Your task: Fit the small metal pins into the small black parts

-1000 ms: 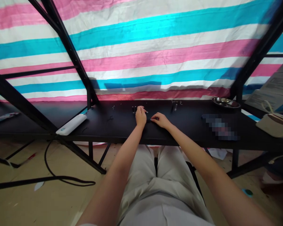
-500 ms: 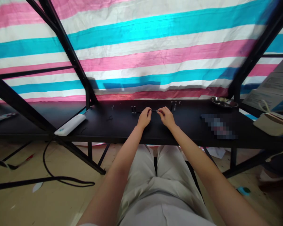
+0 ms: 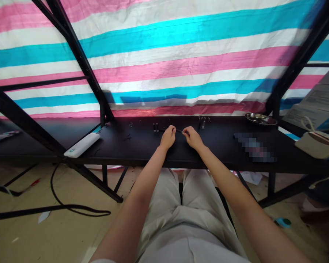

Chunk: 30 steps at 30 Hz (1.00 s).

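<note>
My left hand (image 3: 167, 137) and my right hand (image 3: 191, 137) are held close together over the middle of a black table (image 3: 142, 149). Both have their fingers pinched on a thin dark rod-like piece (image 3: 179, 130) that runs between them. Just behind my left hand stand two small dark pieces (image 3: 155, 127). More small metal parts (image 3: 203, 121) lie behind my right hand near the table's back edge.
A white flat device (image 3: 82, 145) lies at the left of the table. A steel dish (image 3: 260, 118) sits at the back right, with a beige pouch (image 3: 318, 143) and cardboard box (image 3: 315, 106) further right. Black frame bars cross overhead; a cable (image 3: 71, 208) lies on the floor.
Both hands moved from the table's nearer part toward its back and came together, now pinching the thin dark piece between them. Since half a second ago they have barely moved.
</note>
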Motion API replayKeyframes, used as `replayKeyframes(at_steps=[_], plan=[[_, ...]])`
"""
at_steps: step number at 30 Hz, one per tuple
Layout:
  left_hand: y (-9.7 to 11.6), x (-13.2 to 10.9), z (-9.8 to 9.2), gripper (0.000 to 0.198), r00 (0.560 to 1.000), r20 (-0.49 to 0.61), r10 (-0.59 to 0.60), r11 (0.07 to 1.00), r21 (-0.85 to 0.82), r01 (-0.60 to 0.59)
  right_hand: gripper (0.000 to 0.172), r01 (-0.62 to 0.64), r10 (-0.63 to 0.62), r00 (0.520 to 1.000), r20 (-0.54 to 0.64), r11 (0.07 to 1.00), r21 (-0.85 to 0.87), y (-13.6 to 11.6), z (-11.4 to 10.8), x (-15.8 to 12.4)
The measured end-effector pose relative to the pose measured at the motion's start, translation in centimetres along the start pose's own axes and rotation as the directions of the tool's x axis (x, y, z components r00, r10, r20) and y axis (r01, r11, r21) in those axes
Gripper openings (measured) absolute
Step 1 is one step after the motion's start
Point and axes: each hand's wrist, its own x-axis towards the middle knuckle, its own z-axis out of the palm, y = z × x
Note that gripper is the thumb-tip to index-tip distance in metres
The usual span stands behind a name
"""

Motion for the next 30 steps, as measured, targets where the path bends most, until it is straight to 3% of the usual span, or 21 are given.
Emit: replayKeyframes(at_steps=[8,21,30], plan=[[0.0,0.0,0.1,0.019,1.000,-0.017,-0.015,1.000,0.010,0.015,0.014,0.006,-0.006,1.000,0.019,0.999,-0.036,-0.3,-0.2,0.0],[0.3,0.0,0.1,0.035,0.995,-0.100,0.007,0.984,0.177,0.011,0.014,0.052,-0.052,0.999,0.001,0.998,-0.025,-1.1,-0.3,-0.1],[0.1,0.0,0.1,0.038,0.989,-0.147,0.006,0.985,0.171,0.020,0.013,0.049,-0.049,0.999,0.004,0.999,-0.015,-1.2,-0.4,-0.2]])
